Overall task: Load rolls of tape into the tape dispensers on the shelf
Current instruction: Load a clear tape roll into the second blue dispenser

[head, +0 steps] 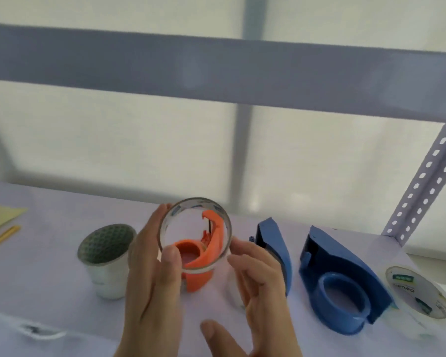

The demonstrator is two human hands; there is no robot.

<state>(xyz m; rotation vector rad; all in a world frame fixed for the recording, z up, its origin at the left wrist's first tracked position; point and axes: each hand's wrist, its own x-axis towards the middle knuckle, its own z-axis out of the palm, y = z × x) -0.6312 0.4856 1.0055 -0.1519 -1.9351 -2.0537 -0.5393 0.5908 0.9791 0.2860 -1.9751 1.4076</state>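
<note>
Head view shows the left hand [150,264] and right hand [258,282] with fingers holding a clear tape roll [195,234] just above the orange dispenser [201,256] at 6 o'clock on the shelf [62,292], so the loading step likely needs lowering it onto the hub
</note>
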